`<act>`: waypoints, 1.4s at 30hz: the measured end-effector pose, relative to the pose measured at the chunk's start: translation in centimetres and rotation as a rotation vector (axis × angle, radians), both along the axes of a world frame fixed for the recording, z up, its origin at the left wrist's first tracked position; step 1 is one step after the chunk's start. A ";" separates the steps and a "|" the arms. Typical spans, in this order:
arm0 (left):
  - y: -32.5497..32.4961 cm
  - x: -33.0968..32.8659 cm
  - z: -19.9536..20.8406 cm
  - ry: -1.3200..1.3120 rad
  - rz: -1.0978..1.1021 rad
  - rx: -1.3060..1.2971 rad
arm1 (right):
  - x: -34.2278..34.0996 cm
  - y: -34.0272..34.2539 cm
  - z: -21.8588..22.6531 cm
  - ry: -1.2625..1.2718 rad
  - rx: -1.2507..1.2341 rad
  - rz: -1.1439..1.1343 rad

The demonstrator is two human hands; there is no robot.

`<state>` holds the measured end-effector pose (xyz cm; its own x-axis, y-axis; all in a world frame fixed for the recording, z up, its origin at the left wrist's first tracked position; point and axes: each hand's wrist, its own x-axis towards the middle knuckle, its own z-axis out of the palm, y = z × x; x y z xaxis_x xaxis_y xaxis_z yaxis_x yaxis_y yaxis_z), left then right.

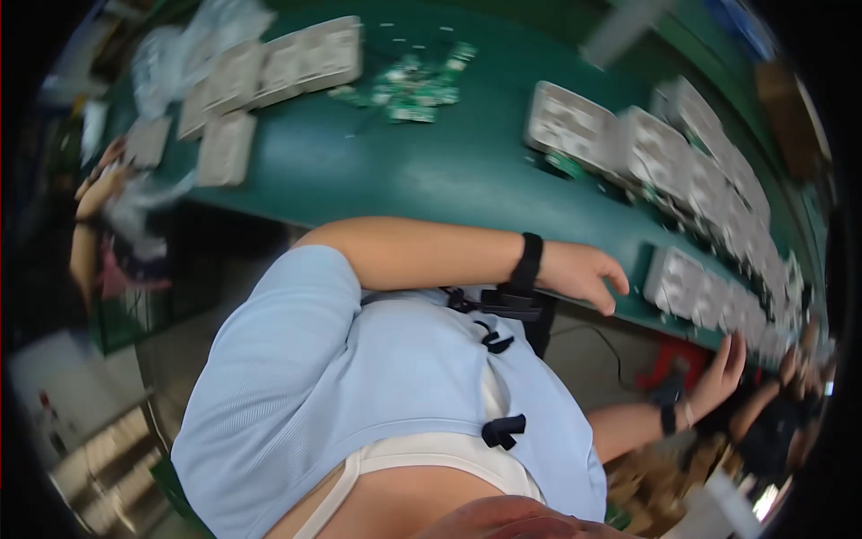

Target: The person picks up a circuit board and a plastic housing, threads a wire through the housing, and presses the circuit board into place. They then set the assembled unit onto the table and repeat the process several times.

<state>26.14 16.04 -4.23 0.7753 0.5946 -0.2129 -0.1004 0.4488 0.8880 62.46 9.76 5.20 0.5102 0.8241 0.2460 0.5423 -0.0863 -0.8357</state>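
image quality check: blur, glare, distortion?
Head view: smearing, likely motion blur, on the green circuit boards and gray trays; the light-blue top looks crisper. Head view: soft sheen on the green table. Head view: fisheye curves the table's edge, corners go black, small blown-out patch at lower right.

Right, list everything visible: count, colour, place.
Table: one, green, upper view.
Trays: many, grey, table's left and right.
Circuit boards: many, green, top centre, right.
Plastic bags: uncounted, clear, upper left.
Other people: two-plus, dark-clothed, both sides.
Red object: one, red, right, below table.
Brown material: uncounted, brown, lower right.
Shirt: one, light blue, lower centre.
Wristbands: two, black, both wrists.
Left fingers: one set, bare, over table's near edge.
Right fingers: one set, bare, near lower-right trays.
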 end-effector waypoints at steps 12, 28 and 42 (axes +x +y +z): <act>-15.7 -38.0 3.5 1.540 1.238 1.025 | -21.1 4.2 1.7 0.168 -0.187 0.785; -20.2 -37.7 -0.8 1.625 1.240 1.149 | -50.0 13.5 -8.0 -0.902 0.008 1.205; -16.2 -24.9 -0.1 1.049 0.890 1.251 | -30.4 5.2 -6.3 0.283 -0.389 0.928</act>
